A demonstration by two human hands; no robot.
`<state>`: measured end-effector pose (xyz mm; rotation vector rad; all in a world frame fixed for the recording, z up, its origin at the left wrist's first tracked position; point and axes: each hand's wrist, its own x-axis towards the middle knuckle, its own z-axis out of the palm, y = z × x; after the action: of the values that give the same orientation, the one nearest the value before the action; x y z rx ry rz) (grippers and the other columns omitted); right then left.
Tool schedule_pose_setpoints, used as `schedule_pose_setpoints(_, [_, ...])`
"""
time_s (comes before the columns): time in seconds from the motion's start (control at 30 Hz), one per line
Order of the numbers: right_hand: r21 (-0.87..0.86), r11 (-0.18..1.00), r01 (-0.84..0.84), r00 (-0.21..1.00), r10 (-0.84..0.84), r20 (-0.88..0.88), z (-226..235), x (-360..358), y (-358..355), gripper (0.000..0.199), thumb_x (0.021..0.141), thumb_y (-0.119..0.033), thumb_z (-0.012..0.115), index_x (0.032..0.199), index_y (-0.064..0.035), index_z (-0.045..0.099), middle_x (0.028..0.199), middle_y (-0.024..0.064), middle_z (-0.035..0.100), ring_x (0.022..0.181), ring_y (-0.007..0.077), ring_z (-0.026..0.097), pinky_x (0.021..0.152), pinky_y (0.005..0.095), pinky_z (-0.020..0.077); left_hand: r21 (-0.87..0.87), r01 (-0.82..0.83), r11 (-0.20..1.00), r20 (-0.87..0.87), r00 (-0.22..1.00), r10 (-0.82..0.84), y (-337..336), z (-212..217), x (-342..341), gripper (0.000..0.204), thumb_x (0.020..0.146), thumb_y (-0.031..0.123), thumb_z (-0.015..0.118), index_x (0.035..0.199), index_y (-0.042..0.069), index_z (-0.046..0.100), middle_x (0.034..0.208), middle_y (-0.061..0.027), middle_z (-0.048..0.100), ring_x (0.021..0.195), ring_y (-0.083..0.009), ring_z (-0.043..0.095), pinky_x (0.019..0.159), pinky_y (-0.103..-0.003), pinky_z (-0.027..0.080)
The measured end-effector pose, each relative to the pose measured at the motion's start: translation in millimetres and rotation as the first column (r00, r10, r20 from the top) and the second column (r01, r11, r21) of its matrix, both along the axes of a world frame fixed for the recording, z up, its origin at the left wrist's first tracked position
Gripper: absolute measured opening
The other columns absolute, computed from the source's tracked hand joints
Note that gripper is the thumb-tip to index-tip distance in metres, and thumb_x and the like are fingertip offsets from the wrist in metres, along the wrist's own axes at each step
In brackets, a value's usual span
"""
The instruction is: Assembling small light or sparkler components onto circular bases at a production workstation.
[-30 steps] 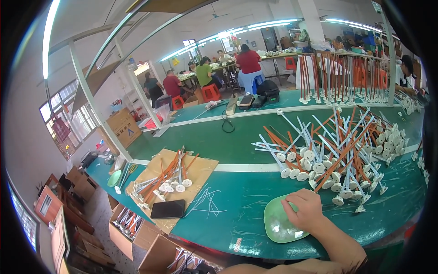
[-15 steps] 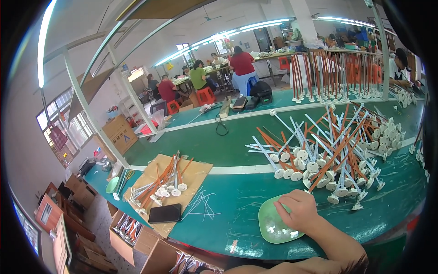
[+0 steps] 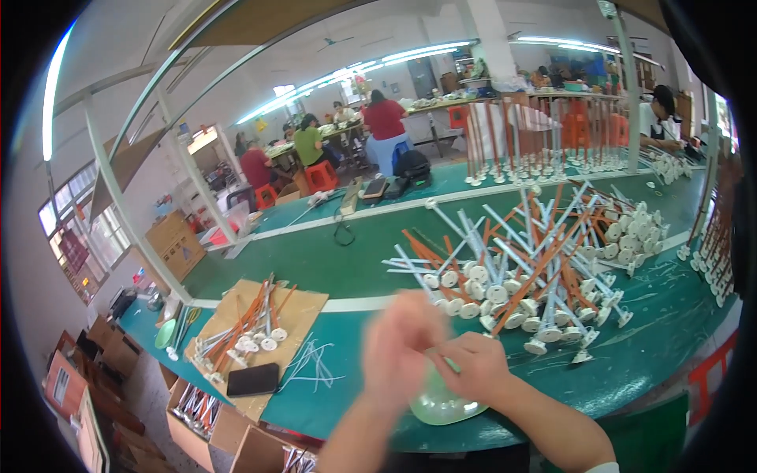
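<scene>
A light green dish (image 3: 445, 408) is near the front edge of the table. My right hand (image 3: 477, 364) is closed over its far rim, a bit of green showing by the fingertips. The white bits inside cannot be made out now. Directly left of it, my left hand (image 3: 400, 347) is raised and touches or nearly touches the right fingers; motion smears its fingers. Beyond the hands lies a big heap of sticks (image 3: 512, 268), brown and pale blue-white, with round white ends.
On the left, a cardboard sheet (image 3: 303, 303) bears more such sticks and a black phone (image 3: 252, 380). Thin white strands (image 3: 315, 364) lie beside it. Boxes of sticks (image 3: 197, 410) stand below the table edge. Upright sticks (image 3: 552, 142) line the back; a co-worker (image 3: 658, 122) sits far right.
My left hand has come into view and risen beside the right one. The right hand has moved to the dish's far rim. The whole view has shifted, so things appear farther left.
</scene>
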<state>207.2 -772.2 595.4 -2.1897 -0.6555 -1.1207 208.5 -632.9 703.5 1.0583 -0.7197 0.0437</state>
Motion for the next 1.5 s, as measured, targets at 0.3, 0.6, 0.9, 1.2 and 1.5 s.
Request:
schedule_pose_setpoints(0.3, [-0.152, 0.971, -0.183, 0.967, 0.206, 0.151, 1.0, -12.7, 21.7, 0.010, 0.070, -0.009, 0.076, 0.072, -0.0077, 0.066, 0.074, 0.0032, 0.066, 0.063, 0.0199, 0.064, 0.056, 0.0318, 0.0531, 0.524, -0.726, 0.446, 0.784, 0.615, 0.079, -5.3, -63.5, 98.4, 0.019, 0.079, 0.015, 0.073, 0.095, 0.007, 0.066, 0.068, -0.0108, 0.054, 0.061, -0.0249, 0.056, 0.056, -0.037, 0.043])
schedule_pose_setpoints(0.6, [-0.043, 0.962, -0.270, 0.913, 0.270, 0.306, 10.3, -11.3, 12.9, 0.012, 0.073, -0.007, 0.076, 0.074, -0.0044, 0.064, 0.075, 0.0041, 0.064, 0.063, 0.0185, 0.062, 0.053, 0.0290, 0.0501, 0.749, -0.589, 0.305, 0.663, 0.646, -0.378, -61.1, -57.1, 92.5, 0.037, 0.082, 0.023, 0.061, 0.118, 0.016, 0.058, 0.085, -0.0135, 0.063, 0.079, -0.0352, 0.065, 0.065, -0.047, 0.052])
schedule_pose_setpoints(0.9, [-0.020, 0.959, -0.282, 0.858, 0.261, 0.443, 20.9, -13.6, 14.7, 0.015, 0.065, -0.003, 0.078, 0.070, -0.0045, 0.064, 0.072, 0.0060, 0.066, 0.060, 0.0200, 0.066, 0.053, 0.0300, 0.0538, 0.844, -0.514, 0.151, 0.515, 0.701, -0.493, -59.0, -69.6, 89.9, 0.052, 0.074, 0.040, 0.078, 0.117, 0.016, 0.059, 0.076, -0.0150, 0.067, 0.073, -0.0341, 0.068, 0.061, -0.045, 0.053])
schedule_pose_setpoints(1.2, [0.234, 0.972, 0.036, 0.958, -0.100, 0.270, 27.1, -8.9, -17.3, 0.026, 0.066, -0.012, 0.084, 0.086, -0.0065, 0.069, 0.077, 0.0063, 0.067, 0.064, 0.0223, 0.065, 0.055, 0.0304, 0.0513, 0.368, 0.479, 0.797, -0.375, 0.861, -0.344, 47.6, -79.7, 77.2, 0.040, 0.095, 0.006, 0.059, 0.134, 0.002, 0.052, 0.105, -0.0164, 0.070, 0.096, -0.0260, 0.070, 0.087, -0.036, 0.056])
schedule_pose_setpoints(1.5, [-0.020, 0.990, -0.141, 0.981, 0.142, 0.135, 19.4, -8.0, 11.0, 0.032, 0.070, -0.011, 0.083, 0.098, -0.0045, 0.070, 0.083, 0.0069, 0.069, 0.066, 0.0232, 0.066, 0.056, 0.0303, 0.0534, 0.412, 0.204, 0.888, -0.086, 0.979, -0.185, 72.3, -101.8, 56.3, 0.028, 0.092, -0.003, 0.062, 0.120, -0.003, 0.064, 0.103, -0.0132, 0.072, 0.091, -0.0202, 0.071, 0.081, -0.029, 0.056])
